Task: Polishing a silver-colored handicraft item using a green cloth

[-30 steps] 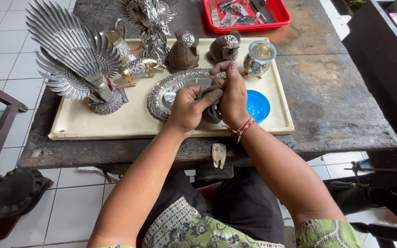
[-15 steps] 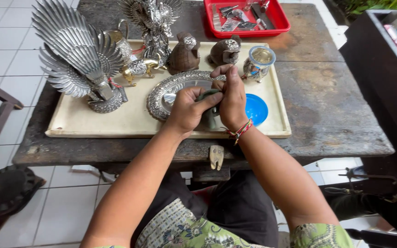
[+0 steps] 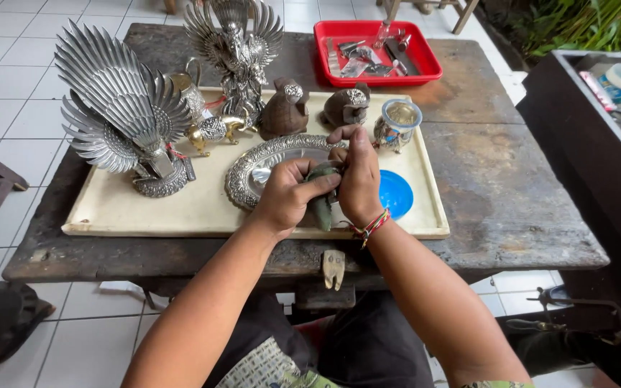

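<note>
My left hand (image 3: 287,195) and my right hand (image 3: 358,176) are pressed together over the front of a cream tray (image 3: 181,212). Between them they grip a dark green cloth (image 3: 322,207) whose end hangs down below the fingers; whatever it wraps is hidden. My right wrist wears a band of coloured threads. Just behind the hands lies an ornate oval silver plate (image 3: 253,169), partly covered by my left hand. A blue round lid (image 3: 397,194) lies on the tray to the right of my right hand.
The tray sits on a worn wooden table (image 3: 512,194) with a large silver bird (image 3: 120,108), a winged silver figure (image 3: 235,50), two dark turtle-like figures (image 3: 282,111), a small jar (image 3: 399,122). A red tray of tools (image 3: 379,50) stands behind. A wooden peg (image 3: 333,268) juts from the table's edge.
Both hands stay locked on the cloth and have shifted slightly within the grip. The camera view has moved a little, so the table sits lower in the picture.
</note>
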